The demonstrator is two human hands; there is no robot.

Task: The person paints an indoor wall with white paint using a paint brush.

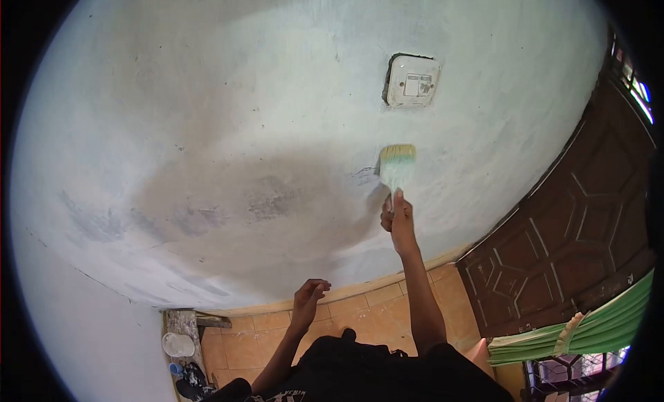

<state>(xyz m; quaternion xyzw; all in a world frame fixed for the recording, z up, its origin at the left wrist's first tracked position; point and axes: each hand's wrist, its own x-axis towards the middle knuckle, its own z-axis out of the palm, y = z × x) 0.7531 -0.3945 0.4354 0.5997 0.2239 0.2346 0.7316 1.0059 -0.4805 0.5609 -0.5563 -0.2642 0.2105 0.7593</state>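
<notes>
My right hand point(398, 221) grips the handle of a paintbrush point(398, 168), its thumb lying along it. The brush is wide, with pale yellow bristles pointing up and pale green paint on its lower part. Its bristles overlap the pale wall point(311, 118) a little below a white light switch point(413, 82). Lower and to the left, my left hand point(309, 302) hangs in front of the wall's foot, fingers loosely bent, with nothing visible in it.
Grey, patchy areas point(270, 198) mark the wall. On the right stand a dark brown panelled door point(553, 229) and a green curtain point(609, 326). Orange tiles point(349, 306) cover the floor. At lower left, a wooden bench point(182, 322) bears a white tub point(178, 344) and a blue cup point(176, 369).
</notes>
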